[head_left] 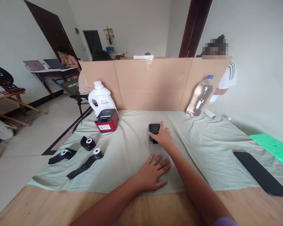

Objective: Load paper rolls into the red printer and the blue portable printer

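Lying well to the left of the hands, three small rolls (99, 153) with white cores and black tails rest on the pale cloth (128, 147) that covers much of the bench (49, 204). Beyond them, ahead and left of both hands, a white jug (105, 100) stands upright and capped, its opaque wall hiding whatever is inside; a red-and-black printer (108, 121) sits just in front, overlapping it from this view. Nearest the wearer, the left hand (153, 175) lies palm down on the cloth with fingers spread wide, holding nothing. Just ahead of it is a small black device (153, 127), resting on the cloth; the right hand (162, 135) holds it from the right, thumb at the left edge and index finger stretched along the right side. How firmly it grips, I cannot tell. Ahead and right of the right hand, a clear bottle (201, 97) with a blue cap leans, nearly full of clear liquid, with a white tube (209, 113) beside its base. Farther right of the hands lies a dark flat slab (261, 174).
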### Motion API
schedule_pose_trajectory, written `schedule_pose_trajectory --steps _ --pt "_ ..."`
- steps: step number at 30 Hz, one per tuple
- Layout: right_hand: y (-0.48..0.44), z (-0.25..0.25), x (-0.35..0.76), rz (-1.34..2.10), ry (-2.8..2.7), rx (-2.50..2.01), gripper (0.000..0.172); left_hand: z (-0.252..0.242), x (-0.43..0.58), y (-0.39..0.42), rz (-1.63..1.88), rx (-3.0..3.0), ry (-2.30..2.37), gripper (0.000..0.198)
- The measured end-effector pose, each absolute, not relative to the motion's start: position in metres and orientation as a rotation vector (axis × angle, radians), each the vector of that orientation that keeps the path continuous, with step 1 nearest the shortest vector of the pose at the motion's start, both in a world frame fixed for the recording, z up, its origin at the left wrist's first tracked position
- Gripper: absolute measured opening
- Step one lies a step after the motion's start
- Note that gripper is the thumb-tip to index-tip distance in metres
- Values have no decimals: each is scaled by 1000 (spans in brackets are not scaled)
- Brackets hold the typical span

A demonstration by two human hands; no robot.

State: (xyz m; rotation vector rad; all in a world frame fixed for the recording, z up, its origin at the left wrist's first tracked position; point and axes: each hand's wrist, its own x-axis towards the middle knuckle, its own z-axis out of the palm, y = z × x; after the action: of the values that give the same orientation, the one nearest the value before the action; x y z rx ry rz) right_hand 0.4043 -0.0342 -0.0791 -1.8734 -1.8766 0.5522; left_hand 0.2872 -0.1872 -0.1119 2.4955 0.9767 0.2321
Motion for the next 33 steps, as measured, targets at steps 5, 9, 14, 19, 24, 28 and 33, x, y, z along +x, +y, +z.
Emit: schedule_pose_trajectory --steps 5,9,14,19,24,28,33 --pt "-13 -99 456 625 -1853 -1590 77 -90 271 -177 325 2261 708 45" --pt "-4 -123 474 675 -1888 -1418 56 -68 254 -127 712 1801 1104 31" --pt "-13 -135 470 445 -2073 -1289 51 -74 244 -34 931 1177 1555 27" --pt "-23 -127 471 348 -2185 -1266 51 -95 245 -4 869 1079 1521 23" --pt "-25 -124 471 377 -2207 -1313 51 -103 243 -5 863 1035 1465 25" --pt "-25 -125 470 385 -2208 -1336 51 -106 241 -2 864 1009 1458 27" --pt "-25 -126 470 388 -2213 -1342 51 -108 241 -1 874 999 1460 26"
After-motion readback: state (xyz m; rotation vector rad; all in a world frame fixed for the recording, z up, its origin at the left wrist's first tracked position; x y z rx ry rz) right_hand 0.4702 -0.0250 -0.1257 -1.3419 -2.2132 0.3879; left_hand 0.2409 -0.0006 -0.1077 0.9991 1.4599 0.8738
